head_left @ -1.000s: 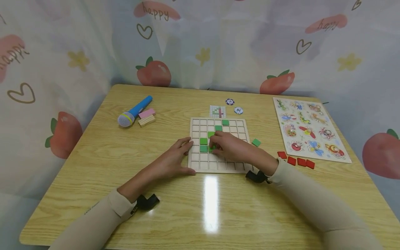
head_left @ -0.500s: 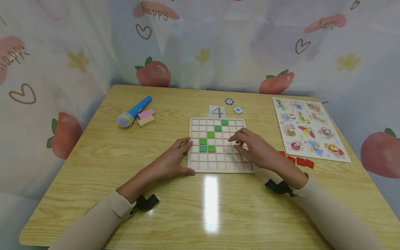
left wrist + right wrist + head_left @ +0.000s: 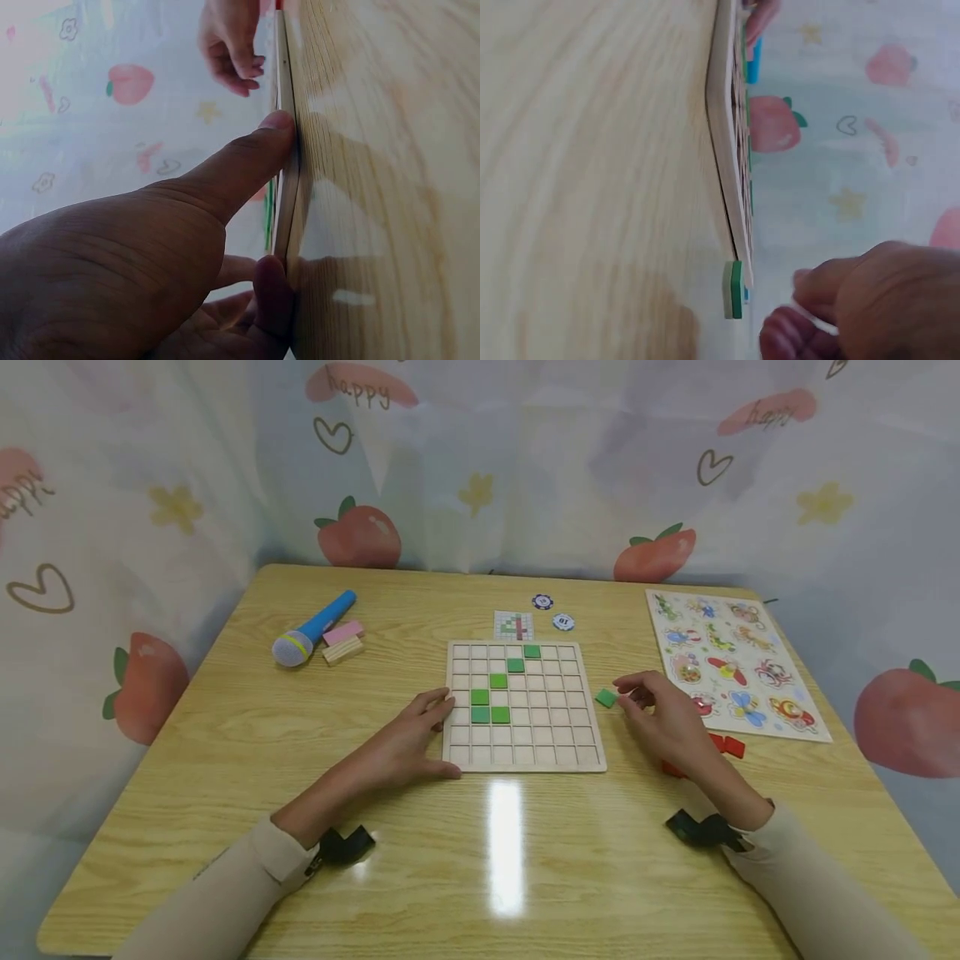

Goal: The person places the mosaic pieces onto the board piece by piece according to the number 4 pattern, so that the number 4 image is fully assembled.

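Reaching toward a loose green tile (image 3: 606, 697) with my right hand (image 3: 663, 718), fingers loosely curled and not actually holding anything yet as far as I can see. The fingertips sit just beside the tile, maybe brushing its edge, hard to call from the head view. In the right wrist view the green tile (image 3: 733, 289) lies flat on the surface, just off the right edge of the grid board (image 3: 731, 150), and my fingers (image 3: 795, 334) are near it but apart.

My left hand (image 3: 408, 743) is doing the boring job: thumb (image 3: 240, 161) pressed against the near left edge of the grid board (image 3: 522, 764), fingers straight along its left side. My guess is that's there to stop the board sliding on the glossy surface (image 3: 225, 693). So that grip is relaxed and bracing, nothing clasped.

On the board there are five green tiles already seated (image 3: 489, 707), running in a rough diagonal from the upper middle down to the left, with two side by side at the bottom of the run. A small pattern card (image 3: 513, 625) lies just behind the board, probably so I can glance at it while filling in squares.

Further out: red tiles (image 3: 727, 745) partly hidden behind my right wrist, an animal puzzle board (image 3: 731, 664) at right, two poker chips (image 3: 553, 612), and a toy microphone (image 3: 311, 629) with small blocks (image 3: 342, 642) at left.
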`<action>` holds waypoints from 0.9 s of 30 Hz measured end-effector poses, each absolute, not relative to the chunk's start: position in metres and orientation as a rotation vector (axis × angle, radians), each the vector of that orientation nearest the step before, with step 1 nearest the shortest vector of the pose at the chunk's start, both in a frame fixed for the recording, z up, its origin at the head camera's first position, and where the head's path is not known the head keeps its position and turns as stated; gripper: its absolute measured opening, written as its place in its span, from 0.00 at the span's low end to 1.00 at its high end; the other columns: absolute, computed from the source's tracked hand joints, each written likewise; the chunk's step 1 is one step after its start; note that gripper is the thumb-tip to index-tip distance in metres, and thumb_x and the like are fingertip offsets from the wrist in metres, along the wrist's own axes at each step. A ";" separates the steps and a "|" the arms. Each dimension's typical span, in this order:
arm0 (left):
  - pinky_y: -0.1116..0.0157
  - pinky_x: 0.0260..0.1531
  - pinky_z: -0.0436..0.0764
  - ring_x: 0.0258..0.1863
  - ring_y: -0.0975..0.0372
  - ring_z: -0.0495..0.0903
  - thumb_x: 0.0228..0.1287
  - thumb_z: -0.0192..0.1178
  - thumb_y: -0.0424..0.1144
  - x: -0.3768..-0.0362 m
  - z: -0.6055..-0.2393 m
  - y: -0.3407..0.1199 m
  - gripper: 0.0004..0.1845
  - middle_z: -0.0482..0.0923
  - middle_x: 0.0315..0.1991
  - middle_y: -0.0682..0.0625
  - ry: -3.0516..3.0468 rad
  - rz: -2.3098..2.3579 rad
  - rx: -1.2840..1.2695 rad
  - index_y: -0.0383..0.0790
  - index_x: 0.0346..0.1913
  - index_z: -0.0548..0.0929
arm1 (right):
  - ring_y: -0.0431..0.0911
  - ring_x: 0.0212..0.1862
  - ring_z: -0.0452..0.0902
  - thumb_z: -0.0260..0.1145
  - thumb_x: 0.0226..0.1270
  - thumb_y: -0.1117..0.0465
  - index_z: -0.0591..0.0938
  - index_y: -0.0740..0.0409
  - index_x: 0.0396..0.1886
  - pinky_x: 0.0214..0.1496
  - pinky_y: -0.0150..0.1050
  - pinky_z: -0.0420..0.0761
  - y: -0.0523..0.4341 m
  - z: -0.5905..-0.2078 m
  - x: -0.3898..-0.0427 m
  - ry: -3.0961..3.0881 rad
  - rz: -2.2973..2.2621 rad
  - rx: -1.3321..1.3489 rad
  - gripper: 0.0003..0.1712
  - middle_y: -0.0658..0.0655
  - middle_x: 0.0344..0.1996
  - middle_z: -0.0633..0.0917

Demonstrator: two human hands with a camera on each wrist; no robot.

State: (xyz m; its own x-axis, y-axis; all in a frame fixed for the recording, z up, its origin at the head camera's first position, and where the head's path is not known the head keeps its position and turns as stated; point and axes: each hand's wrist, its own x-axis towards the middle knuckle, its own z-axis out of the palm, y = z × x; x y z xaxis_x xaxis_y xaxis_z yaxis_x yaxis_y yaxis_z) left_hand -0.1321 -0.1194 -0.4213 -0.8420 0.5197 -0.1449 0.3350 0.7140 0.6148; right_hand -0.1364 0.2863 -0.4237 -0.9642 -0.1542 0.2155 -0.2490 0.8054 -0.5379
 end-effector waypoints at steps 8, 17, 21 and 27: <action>0.49 0.75 0.74 0.76 0.51 0.73 0.58 0.81 0.54 -0.132 -0.422 -0.121 0.61 0.46 0.88 0.44 2.604 0.882 0.670 0.37 0.86 0.56 | 0.54 0.47 0.83 0.69 0.78 0.58 0.82 0.62 0.62 0.48 0.43 0.80 0.286 -0.430 -0.148 -2.966 0.860 0.289 0.20 0.65 0.52 0.81; 0.47 0.78 0.70 0.86 0.47 0.55 0.58 0.81 0.55 -0.132 -0.424 -0.120 0.62 0.46 0.88 0.44 2.612 0.872 0.687 0.35 0.85 0.55 | 0.52 0.44 0.81 0.70 0.75 0.63 0.84 0.65 0.53 0.45 0.39 0.78 0.283 -0.428 -0.154 -2.977 0.761 0.324 0.13 0.64 0.46 0.82; 0.47 0.78 0.69 0.87 0.46 0.54 0.58 0.80 0.55 -0.133 -0.425 -0.120 0.61 0.46 0.88 0.43 2.616 0.856 0.687 0.35 0.85 0.55 | 0.52 0.44 0.81 0.69 0.75 0.61 0.84 0.63 0.53 0.45 0.39 0.79 0.278 -0.422 -0.152 -2.981 0.768 0.330 0.12 0.63 0.46 0.82; 0.47 0.79 0.69 0.86 0.46 0.54 0.57 0.81 0.55 -0.133 -0.425 -0.121 0.61 0.46 0.88 0.44 2.619 0.851 0.672 0.37 0.85 0.56 | 0.46 0.43 0.78 0.71 0.75 0.62 0.85 0.58 0.52 0.43 0.35 0.79 0.249 -0.400 -0.147 -3.001 0.785 0.620 0.10 0.56 0.47 0.82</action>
